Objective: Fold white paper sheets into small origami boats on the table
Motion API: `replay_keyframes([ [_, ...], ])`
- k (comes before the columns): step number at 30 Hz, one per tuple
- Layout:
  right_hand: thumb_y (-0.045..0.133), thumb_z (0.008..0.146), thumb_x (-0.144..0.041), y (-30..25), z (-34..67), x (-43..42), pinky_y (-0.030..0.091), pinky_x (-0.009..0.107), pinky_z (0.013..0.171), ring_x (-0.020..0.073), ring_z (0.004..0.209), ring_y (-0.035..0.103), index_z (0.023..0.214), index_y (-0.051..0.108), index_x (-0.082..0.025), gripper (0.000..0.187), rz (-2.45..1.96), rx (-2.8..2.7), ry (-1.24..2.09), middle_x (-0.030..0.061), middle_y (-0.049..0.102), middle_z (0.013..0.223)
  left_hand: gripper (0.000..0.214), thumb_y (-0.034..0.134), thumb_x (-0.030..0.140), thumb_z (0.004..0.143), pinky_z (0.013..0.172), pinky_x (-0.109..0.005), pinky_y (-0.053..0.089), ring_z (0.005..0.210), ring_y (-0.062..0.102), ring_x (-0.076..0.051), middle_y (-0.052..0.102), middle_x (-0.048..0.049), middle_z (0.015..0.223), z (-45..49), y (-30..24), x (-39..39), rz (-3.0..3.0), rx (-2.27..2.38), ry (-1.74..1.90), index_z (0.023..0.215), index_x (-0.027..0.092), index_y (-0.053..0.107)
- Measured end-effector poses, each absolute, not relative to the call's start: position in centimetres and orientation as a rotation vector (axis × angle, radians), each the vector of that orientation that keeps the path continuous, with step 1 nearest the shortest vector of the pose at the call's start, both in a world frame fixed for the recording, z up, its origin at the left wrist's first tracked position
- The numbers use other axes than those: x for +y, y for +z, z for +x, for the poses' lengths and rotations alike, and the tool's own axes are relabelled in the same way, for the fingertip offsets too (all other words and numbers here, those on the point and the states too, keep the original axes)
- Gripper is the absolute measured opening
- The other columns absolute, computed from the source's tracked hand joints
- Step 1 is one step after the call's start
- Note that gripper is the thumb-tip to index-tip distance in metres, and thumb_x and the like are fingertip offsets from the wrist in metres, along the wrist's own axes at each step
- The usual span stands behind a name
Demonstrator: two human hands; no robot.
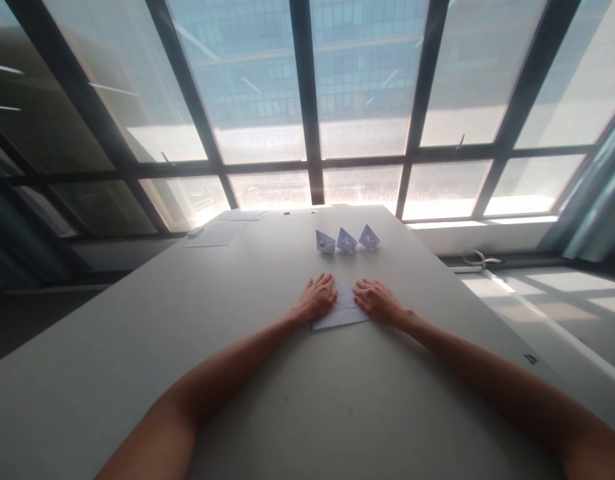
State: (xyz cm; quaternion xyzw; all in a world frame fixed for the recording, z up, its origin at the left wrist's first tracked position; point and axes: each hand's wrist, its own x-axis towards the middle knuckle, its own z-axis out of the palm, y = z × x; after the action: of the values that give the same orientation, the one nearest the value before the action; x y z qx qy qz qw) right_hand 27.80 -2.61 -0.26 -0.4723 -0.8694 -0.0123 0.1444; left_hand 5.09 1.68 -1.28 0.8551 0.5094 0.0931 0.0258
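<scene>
both hands lie flat and open on the counter (267,413) - left hand (318,298) and right hand (378,301) pressing the folded paper (338,316), near three paper boats (346,240) - where uneven pressure could slide the sheet and skew its crease.

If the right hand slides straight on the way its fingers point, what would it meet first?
Most likely the left hand, whose fingers lie just across the paper sheet under both hands; the paper boats stand farther back.
</scene>
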Motion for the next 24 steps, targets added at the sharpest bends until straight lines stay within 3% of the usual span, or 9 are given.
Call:
replay_keyframes([
  [2,0.045,0.099,-0.031,-0.3,27.8,-2.6,0.036,0.043,0.108,0.0279,0.129,0.05,0.122,0.066,-0.019,0.032,-1.361,-2.503,-0.019,0.0143,0.061,0.133,0.055,0.033,0.034,0.1,0.121,-0.046,0.017,0.149,0.024,-0.026,0.034,-0.0125,0.158,5.2,-1.1,1.4,2.707,1.524,0.378,0.15,0.013,0.037],
  [5,0.046,0.098,-0.03,-0.5,27.7,-2.5,0.036,0.045,0.109,0.0288,0.132,0.048,0.128,0.063,-0.02,0.036,-1.365,-2.495,0.02,0.0147,0.058,0.138,0.054,0.031,0.034,0.101,0.122,-0.039,0.016,0.149,0.024,-0.02,0.034,-0.0093,0.159,5.6,-0.9,0.8,2.808,1.286,0.374,0.151,0.015,0.037],
  [12,0.04,0.1,-0.034,-1.1,28.1,-1.8,0.026,0.053,0.116,0.0321,0.145,0.032,0.147,0.047,-0.024,0.048,-1.386,-2.49,0.247,0.0153,0.038,0.155,0.067,0.024,0.056,0.101,0.122,-0.044,0.013,0.151,0.016,-0.023,0.022,-0.0073,0.163,5.7,-1.1,0.8,2.748,1.193,0.15,0.157,0.019,0.023],
  [17,0.04,0.1,-0.036,-1.4,29.7,-0.4,0.018,0.057,0.118,0.0298,0.149,0.022,0.141,0.054,-0.029,0.044,-1.304,-2.51,0.367,0.0093,0.036,0.157,0.07,0.02,0.06,0.101,0.122,-0.043,0.01,0.152,0.012,-0.022,0.019,-0.0069,0.164,5.5,-1.1,1.0,2.738,1.203,0.125,0.158,0.019,0.021],
  [22,0.041,0.098,-0.029,-2.2,31.1,0.8,0.01,0.055,0.12,0.0262,0.151,0.013,0.155,0.03,-0.026,0.058,-1.354,-2.493,0.432,0.0085,0.024,0.162,0.07,0.021,0.06,0.101,0.122,-0.044,0.009,0.152,0.012,-0.022,0.019,-0.0069,0.164,5.6,-1.0,1.0,2.733,1.203,0.122,0.158,0.02,0.02],
  [24,0.037,0.098,-0.024,-2.5,31.4,1.0,0.01,0.054,0.12,0.0252,0.151,0.014,0.155,0.031,-0.026,0.057,-1.407,-2.462,0.409,0.008,0.027,0.161,0.069,0.021,0.059,0.101,0.122,-0.044,0.009,0.152,0.012,-0.023,0.019,-0.0068,0.164,5.6,-0.9,1.0,2.735,1.201,0.123,0.158,0.02,0.021],
])
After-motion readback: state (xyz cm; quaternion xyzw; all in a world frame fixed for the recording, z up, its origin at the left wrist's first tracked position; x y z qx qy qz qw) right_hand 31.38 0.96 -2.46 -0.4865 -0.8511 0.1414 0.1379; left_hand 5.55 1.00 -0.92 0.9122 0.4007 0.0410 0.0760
